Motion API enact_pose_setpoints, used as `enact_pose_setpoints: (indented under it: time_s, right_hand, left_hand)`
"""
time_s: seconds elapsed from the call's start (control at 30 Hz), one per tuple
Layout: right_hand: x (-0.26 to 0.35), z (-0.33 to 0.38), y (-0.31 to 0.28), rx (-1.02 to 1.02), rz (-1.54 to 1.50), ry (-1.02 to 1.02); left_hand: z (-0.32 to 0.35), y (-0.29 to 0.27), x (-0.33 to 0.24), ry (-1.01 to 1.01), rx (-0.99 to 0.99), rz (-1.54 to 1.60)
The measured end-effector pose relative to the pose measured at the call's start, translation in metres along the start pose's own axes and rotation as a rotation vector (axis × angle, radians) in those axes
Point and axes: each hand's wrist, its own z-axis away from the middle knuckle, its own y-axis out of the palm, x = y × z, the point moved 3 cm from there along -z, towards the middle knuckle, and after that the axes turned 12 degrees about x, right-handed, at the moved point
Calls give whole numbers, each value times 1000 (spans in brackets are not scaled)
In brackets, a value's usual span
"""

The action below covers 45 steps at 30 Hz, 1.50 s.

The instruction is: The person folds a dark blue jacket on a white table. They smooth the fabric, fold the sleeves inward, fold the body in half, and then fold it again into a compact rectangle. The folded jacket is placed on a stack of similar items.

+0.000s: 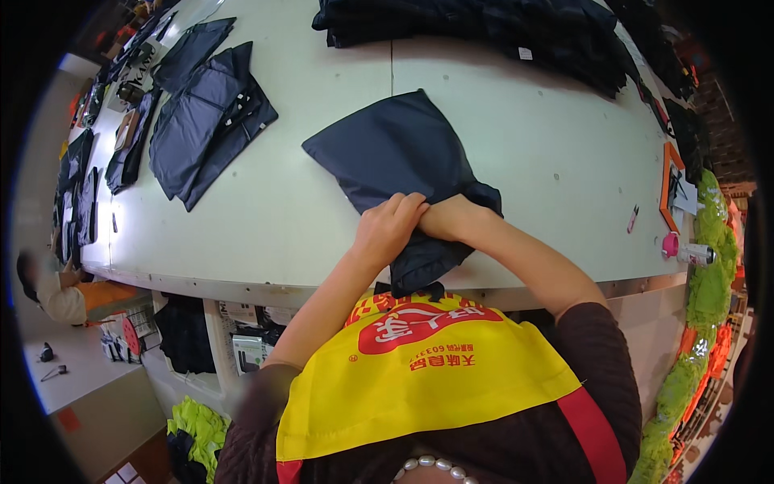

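A dark navy folded garment (395, 141) lies on the pale table in front of me, its wide end pointing away. The near end is bunched and hangs toward the table's front edge. My left hand (391, 230) has its fingers curled over the cloth. Right beside it, touching, my right hand (451, 218) is closed on the same garment, with its fingertips partly hidden behind the left hand and the fabric.
Folded dark garments (201, 121) lie at the left, and a long dark pile (476, 32) spans the far side. On the right are an orange-framed tray (671, 185), a small pink-and-white cutter (633, 219) and a pink-capped bottle (685, 250). Another person (60, 294) sits far left.
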Motion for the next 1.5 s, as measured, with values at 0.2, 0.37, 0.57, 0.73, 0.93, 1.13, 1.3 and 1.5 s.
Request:
enact_pose_setpoints:
  time_s: [0.2, 0.37, 0.57, 0.73, 0.93, 1.13, 1.3, 1.5]
  right_hand:
    - [-32, 54, 66, -594, 409, -369]
    - [-75, -19, 77, -853, 221, -378]
    - [-47, 4, 50, -510, 174, -210]
    - [-74, 18, 58, -859, 470, -339]
    - [-79, 30, 54, -900, 307, -552]
    - [-53, 31, 90, -861, 587, -341]
    - [-51, 18, 89, -858, 495, -276]
    - [-55, 11, 81, -895, 584, -352]
  left_hand:
    - [3, 3, -8, 87, 110, -56]
    - [9, 27, -21, 276, 213, 123]
    - [32, 9, 13, -193, 366, 169]
    - [59, 13, 25, -236, 186, -231]
    - [68, 15, 53, -282, 218, 62]
    - [81, -6, 31, -359, -69, 192]
    - [117, -14, -11, -30, -118, 92]
    - [124, 44, -38, 95, 272, 26]
